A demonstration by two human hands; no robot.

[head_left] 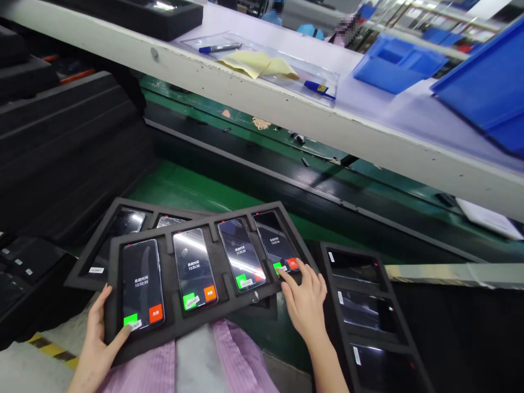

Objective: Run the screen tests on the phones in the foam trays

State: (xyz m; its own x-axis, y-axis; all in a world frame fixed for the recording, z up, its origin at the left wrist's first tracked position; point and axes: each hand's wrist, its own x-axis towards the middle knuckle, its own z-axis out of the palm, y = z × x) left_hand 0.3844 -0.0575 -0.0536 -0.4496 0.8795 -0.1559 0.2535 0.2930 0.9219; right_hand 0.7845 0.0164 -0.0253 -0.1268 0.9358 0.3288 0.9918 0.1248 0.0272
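A black foam tray (167, 327) rests on my lap and holds several phones with lit screens showing green and orange buttons. My left hand (96, 344) grips the tray's near left corner, its thumb lying by the green button of the leftmost phone (142, 284). My right hand (305, 300) is at the tray's right end, fingers spread, with a fingertip touching the bottom of the rightmost phone (275, 244) at its green button. Two more phones (194, 270) (240, 255) lie between these.
A second foam tray (88, 262) with phones lies under the first, on the left. Another tray (368, 316) of dark phones sits to the right. Stacked black foam trays (61, 136) rise at left. Behind runs a green and black conveyor (254, 180), and above it a white shelf (286, 114) with blue bins (393, 63).
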